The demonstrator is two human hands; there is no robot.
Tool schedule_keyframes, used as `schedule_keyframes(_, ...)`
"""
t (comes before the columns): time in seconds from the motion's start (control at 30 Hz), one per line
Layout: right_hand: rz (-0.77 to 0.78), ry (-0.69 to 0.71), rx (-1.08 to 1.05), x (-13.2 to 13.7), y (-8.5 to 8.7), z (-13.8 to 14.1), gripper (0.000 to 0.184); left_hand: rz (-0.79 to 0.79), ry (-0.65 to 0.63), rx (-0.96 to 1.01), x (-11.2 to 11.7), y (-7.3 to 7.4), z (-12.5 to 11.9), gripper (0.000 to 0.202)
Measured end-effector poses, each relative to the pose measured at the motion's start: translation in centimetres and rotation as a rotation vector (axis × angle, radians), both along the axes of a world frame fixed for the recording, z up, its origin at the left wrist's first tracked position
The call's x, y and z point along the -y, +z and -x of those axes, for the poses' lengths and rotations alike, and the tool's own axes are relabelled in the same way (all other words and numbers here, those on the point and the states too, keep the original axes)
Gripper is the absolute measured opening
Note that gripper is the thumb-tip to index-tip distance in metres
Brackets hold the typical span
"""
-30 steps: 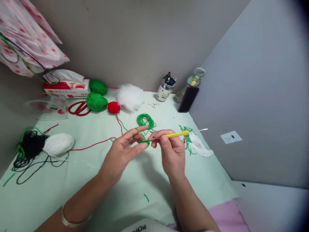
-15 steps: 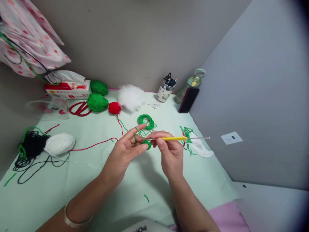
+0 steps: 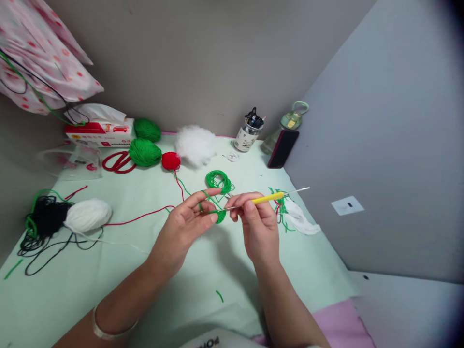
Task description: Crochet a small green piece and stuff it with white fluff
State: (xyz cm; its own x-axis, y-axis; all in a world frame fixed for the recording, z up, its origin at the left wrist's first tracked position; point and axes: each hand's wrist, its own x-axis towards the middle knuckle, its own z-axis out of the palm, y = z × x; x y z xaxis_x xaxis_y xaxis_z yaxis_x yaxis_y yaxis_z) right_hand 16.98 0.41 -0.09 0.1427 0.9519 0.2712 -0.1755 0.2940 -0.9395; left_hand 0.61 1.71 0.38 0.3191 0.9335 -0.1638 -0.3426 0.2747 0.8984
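Between the thumb and fingers of my left hand is a small green crochet piece. Green yarn runs around the raised fingers of that hand. My right hand grips a crochet hook by its yellow handle, and the thin metal tip reaches the green piece. Whether a loop sits on the tip is too small to tell. Just beyond my hands lies a loose coil of green yarn, with a metal point partly hidden beside it.
Behind lie a red yarn ball, white stuffing, a green ball, red-handled scissors and a tissue box. White yarn is at left. A pen cup, phone and bottle stand at back right.
The crochet hook has tilted, its far end rising, as my right hand turned and shifted slightly right. My left hand keeps hold of the green piece.
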Motion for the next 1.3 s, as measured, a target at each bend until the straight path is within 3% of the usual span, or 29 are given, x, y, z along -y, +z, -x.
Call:
schedule_keyframes(0.23, -0.177, -0.045, 0.287, 0.6, 0.5, -0.4, 0.021, -0.091, 0.078, -0.147, 0.2, 0.1, 0.0, 0.037)
schedule_keyframes(0.33, -0.314, -0.090, 0.508, 0.8, 0.0, -0.1, 0.022, -0.121, 0.152, -0.208, 0.4, 0.2, -0.3, 0.040)
schedule_keyframes(0.47, -0.511, -0.261, 0.825, 1.1, -1.2, 0.4, 0.033, 0.011, 0.122, -0.019, 0.4, 0.2, -0.6, 0.052)
schedule_keyframes(0.53, -0.520, -0.281, 0.767, 1.1, -1.3, 0.5, 0.034, 0.145, 0.025, 0.135, 0.1, 0.1, -0.5, 0.052)
schedule_keyframes(0.6, -0.430, -0.271, 0.551, 0.9, -0.8, 0.4, 0.025, 0.239, -0.047, 0.228, -0.2, 0.1, -0.2, 0.045)
schedule_keyframes(0.7, -0.216, -0.190, 0.172, 0.4, 0.0, 0.0, 0.019, 0.226, -0.045, 0.225, -0.5, 0.1, 0.2, 0.038)
schedule_keyframes(0.77, -0.121, -0.071, 0.039, 0.1, 0.1, 0.0, 0.018, 0.174, -0.037, 0.187, -0.5, 0.2, 0.3, 0.037)
schedule_keyframes(0.87, -0.085, 0.012, 0.032, -0.1, -0.2, 0.3, 0.016, 0.106, -0.065, 0.152, -0.3, 0.2, 0.1, 0.033)
schedule_keyframes(1.03, -0.037, -0.004, 0.030, 0.1, -0.7, 0.4, 0.015, 0.038, -0.086, 0.099, 0.0, 0.1, -0.3, 0.032)
schedule_keyframes(1.3, -0.029, 0.000, -0.028, 0.2, -0.1, -0.2, 0.019, 0.021, -0.019, 0.008, -0.1, 0.0, 0.1, 0.036)
